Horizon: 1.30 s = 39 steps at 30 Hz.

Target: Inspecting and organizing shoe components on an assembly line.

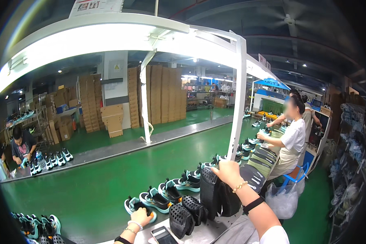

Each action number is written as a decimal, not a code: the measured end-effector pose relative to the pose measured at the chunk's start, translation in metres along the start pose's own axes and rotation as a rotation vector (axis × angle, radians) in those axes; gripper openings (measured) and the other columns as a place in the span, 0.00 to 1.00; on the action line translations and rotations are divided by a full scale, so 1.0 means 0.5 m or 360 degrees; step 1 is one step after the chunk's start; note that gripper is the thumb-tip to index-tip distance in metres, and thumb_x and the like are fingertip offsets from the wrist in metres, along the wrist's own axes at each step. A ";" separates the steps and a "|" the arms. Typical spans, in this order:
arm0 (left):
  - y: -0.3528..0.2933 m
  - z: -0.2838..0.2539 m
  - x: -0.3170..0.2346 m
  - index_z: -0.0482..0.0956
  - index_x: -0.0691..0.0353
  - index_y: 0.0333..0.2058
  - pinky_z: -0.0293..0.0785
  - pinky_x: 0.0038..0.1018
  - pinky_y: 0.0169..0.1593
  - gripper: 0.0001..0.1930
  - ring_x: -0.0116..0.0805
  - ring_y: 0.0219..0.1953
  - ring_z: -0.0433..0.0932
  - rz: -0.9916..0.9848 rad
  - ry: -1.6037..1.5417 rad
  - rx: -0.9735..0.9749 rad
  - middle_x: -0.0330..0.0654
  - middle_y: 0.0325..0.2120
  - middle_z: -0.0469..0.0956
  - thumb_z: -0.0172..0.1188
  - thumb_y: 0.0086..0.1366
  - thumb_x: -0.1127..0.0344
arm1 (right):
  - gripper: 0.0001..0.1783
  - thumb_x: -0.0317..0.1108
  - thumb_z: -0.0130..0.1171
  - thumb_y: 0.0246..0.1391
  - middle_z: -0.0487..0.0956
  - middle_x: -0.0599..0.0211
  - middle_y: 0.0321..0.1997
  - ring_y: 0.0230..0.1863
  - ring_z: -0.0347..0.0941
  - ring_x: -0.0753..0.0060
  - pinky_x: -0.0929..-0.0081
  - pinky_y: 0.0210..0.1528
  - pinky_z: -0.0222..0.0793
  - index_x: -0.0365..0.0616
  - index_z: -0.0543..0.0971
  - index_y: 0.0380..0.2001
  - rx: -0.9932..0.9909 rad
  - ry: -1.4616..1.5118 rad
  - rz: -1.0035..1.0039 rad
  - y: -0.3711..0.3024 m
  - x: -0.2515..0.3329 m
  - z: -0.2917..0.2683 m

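My left hand (139,216) is closed on the nearest sneaker (131,203), black with a pale blue sole and an orange patch. More sneakers of that kind, such as one beside it (156,198), run in a row along the green belt. My right hand (228,173) reaches out over a tall black piece with a perforated, shoe-shaped top (209,191); its thumb points left and its other fingers are hidden. Smaller black perforated pieces, one of them rounded (181,221), stand close by at the bench edge.
A phone-like device (163,236) lies on the bench before me. To the right, flat dark and olive pieces (259,160) line the bench beside a co-worker (293,134). A white post (237,101) rises beyond my right hand. A plastic bag (282,202) hangs near a blue stool (295,175).
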<state>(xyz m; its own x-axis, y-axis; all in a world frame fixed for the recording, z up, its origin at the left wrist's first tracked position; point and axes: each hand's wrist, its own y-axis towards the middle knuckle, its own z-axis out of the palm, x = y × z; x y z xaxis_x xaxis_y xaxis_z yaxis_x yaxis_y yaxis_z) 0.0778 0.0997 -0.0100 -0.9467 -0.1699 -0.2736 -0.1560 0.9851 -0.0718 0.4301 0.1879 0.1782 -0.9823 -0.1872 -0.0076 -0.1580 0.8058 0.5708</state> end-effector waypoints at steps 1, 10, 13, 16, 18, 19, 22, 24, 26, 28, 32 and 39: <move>-0.012 -0.018 0.003 0.79 0.59 0.36 0.73 0.37 0.44 0.28 0.46 0.40 0.77 0.0096 0.0064 0.0086 0.48 0.36 0.78 0.54 0.50 0.39 | 0.26 0.56 0.57 0.45 0.78 0.56 0.24 0.29 0.77 0.58 0.65 0.31 0.72 0.40 0.79 0.24 0.0206 -0.0059 -0.0025 -0.002 0.015 -0.020; -0.037 -0.032 0.063 0.76 0.65 0.41 0.71 0.34 0.47 0.38 0.48 0.44 0.75 -0.0012 0.0225 0.0324 0.55 0.44 0.72 0.62 0.40 0.37 | 0.34 0.63 0.57 0.41 0.79 0.58 0.39 0.44 0.75 0.58 0.65 0.45 0.70 0.42 0.79 0.38 0.0952 -0.0012 0.0069 0.015 0.010 0.030; -0.039 -0.046 0.049 0.73 0.70 0.45 0.70 0.33 0.50 0.46 0.47 0.47 0.73 -0.0096 0.0182 0.0394 0.55 0.47 0.71 0.61 0.38 0.32 | 0.34 0.63 0.57 0.40 0.79 0.58 0.38 0.43 0.76 0.58 0.65 0.44 0.71 0.42 0.79 0.37 0.0898 -0.0025 0.0086 0.014 0.005 0.024; -0.019 -0.022 0.052 0.72 0.70 0.47 0.68 0.33 0.52 0.48 0.48 0.50 0.71 -0.0216 0.0151 0.0422 0.57 0.49 0.69 0.59 0.38 0.31 | 0.34 0.63 0.57 0.41 0.79 0.56 0.36 0.40 0.77 0.57 0.64 0.42 0.72 0.39 0.79 0.35 0.0696 0.0086 0.0155 0.010 0.001 0.015; 0.000 0.011 0.077 0.72 0.69 0.48 0.67 0.33 0.53 0.46 0.47 0.52 0.69 -0.0208 0.0018 0.0473 0.58 0.51 0.67 0.57 0.40 0.31 | 0.34 0.63 0.56 0.43 0.79 0.53 0.33 0.37 0.77 0.55 0.63 0.39 0.73 0.37 0.77 0.34 0.0458 0.0158 0.0223 0.010 0.007 -0.005; 0.002 0.019 0.084 0.72 0.66 0.48 0.66 0.33 0.54 0.43 0.48 0.52 0.69 -0.0197 0.0070 0.0467 0.57 0.52 0.66 0.54 0.43 0.32 | 0.33 0.62 0.54 0.46 0.78 0.50 0.30 0.36 0.77 0.52 0.60 0.38 0.73 0.37 0.74 0.33 0.0353 0.0212 0.0184 0.009 0.012 -0.020; -0.007 0.002 0.091 0.74 0.63 0.48 0.66 0.33 0.54 0.41 0.48 0.52 0.69 -0.0113 0.0168 0.0464 0.55 0.52 0.66 0.53 0.45 0.33 | 0.32 0.61 0.51 0.49 0.78 0.50 0.29 0.35 0.76 0.51 0.58 0.37 0.72 0.37 0.72 0.33 0.0130 0.0249 0.0090 0.009 0.038 -0.056; -0.027 -0.012 0.091 0.77 0.62 0.44 0.68 0.32 0.51 0.37 0.45 0.48 0.73 -0.0074 0.0231 0.0391 0.51 0.50 0.71 0.55 0.45 0.35 | 0.32 0.61 0.48 0.51 0.77 0.47 0.27 0.34 0.76 0.50 0.59 0.37 0.71 0.36 0.70 0.33 0.0015 0.0321 -0.0047 0.000 0.062 -0.075; -0.090 -0.075 -0.017 0.80 0.63 0.38 0.72 0.32 0.48 0.31 0.45 0.43 0.76 -0.0387 0.0325 0.0329 0.51 0.41 0.77 0.59 0.45 0.40 | 0.32 0.60 0.48 0.52 0.77 0.45 0.28 0.35 0.75 0.47 0.59 0.38 0.70 0.36 0.70 0.35 0.0110 0.0522 -0.0105 -0.011 0.097 -0.095; -0.119 -0.060 -0.036 0.81 0.64 0.34 0.74 0.32 0.45 0.27 0.45 0.40 0.78 -0.0405 0.0431 0.0017 0.51 0.35 0.79 0.61 0.45 0.44 | 0.31 0.59 0.49 0.52 0.76 0.44 0.30 0.36 0.74 0.45 0.59 0.40 0.68 0.36 0.70 0.37 0.0253 0.0906 -0.0278 -0.020 0.131 -0.105; -0.122 -0.045 -0.001 0.81 0.67 0.30 0.76 0.31 0.39 0.23 0.41 0.31 0.81 -0.0336 0.0323 -0.0014 0.49 0.26 0.80 0.61 0.46 0.49 | 0.29 0.57 0.51 0.52 0.76 0.43 0.31 0.37 0.73 0.45 0.59 0.40 0.67 0.34 0.70 0.33 0.0554 0.1288 -0.0500 -0.040 0.227 -0.138; -0.180 -0.084 -0.088 0.80 0.70 0.26 0.78 0.28 0.34 0.18 0.38 0.21 0.81 -0.0531 0.0083 -0.0181 0.48 0.19 0.80 0.61 0.46 0.56 | 0.32 0.57 0.58 0.44 0.77 0.45 0.25 0.30 0.76 0.52 0.63 0.33 0.69 0.31 0.77 0.30 0.0653 0.1372 -0.0666 -0.074 0.366 -0.040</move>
<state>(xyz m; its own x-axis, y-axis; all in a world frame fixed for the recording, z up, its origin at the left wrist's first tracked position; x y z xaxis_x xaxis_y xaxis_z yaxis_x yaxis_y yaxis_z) 0.1216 0.0194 0.0487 -0.8508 -0.4844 -0.2038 -0.4869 0.8725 -0.0411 0.2581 0.1125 0.1720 -0.4617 -0.7034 0.5405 -0.6501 0.6829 0.3333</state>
